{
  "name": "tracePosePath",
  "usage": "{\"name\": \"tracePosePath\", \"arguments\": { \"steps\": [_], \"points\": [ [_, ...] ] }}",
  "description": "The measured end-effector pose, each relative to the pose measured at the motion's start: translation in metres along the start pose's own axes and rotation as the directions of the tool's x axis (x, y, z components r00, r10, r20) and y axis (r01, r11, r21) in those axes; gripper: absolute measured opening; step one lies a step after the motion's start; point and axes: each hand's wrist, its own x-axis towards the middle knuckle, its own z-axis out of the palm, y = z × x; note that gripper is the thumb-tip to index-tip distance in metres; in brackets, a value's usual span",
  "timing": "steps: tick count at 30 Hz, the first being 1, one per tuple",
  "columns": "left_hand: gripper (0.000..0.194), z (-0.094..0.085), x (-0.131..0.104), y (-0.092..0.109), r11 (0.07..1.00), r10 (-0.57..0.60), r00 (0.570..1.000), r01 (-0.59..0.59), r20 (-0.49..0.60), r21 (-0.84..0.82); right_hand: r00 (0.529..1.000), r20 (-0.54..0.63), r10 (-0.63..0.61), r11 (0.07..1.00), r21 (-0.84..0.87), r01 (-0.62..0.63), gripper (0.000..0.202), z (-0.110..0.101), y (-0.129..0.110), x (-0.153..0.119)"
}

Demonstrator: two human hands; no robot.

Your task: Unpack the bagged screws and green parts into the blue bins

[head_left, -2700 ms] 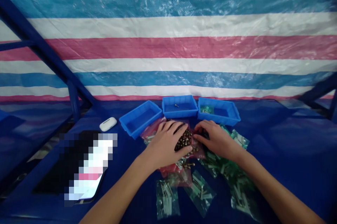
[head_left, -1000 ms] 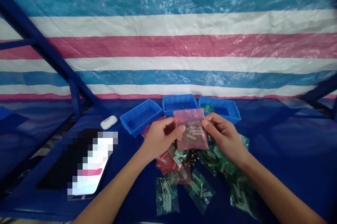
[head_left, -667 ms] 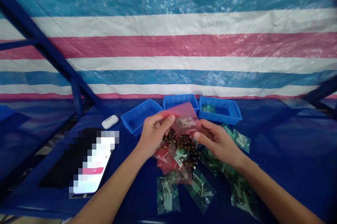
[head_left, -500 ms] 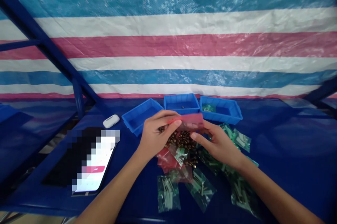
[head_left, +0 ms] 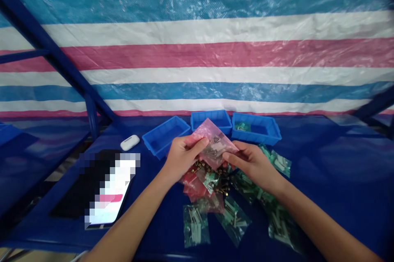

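Observation:
A pink translucent bag with a small printed mark and pale and metal pieces inside is held between both hands. My left hand pinches its left corner between thumb and fingers. At its right corner, my right hand grips it the same way. Below the bag lies a pile of small brass-coloured screws, partly hidden. Red bags lie just in front of the pile. Clear greenish bags with pale strips and metal pieces lie nearer and to the right.
Three blue trays stand behind the hands: left, middle and right, the right one holding a small green bag. A white case and a lit phone lie left. Striped sheeting hangs behind.
The pink bag has turned from a flat, edge-on strip to a tilted diamond with its face and contents showing. Both hands stay on it, with the left wrist slightly shifted.

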Motion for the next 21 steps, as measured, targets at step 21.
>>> {"name": "tracePosePath", "arguments": {
  "steps": [21],
  "points": [
    [0.030,0.004,-0.008,0.011,0.981,-0.024,0.947,-0.039,0.319,0.189,0.988,0.134,-0.073,0.997,0.026,0.070,0.026,0.001,-0.006,-0.005]
  ]
}}
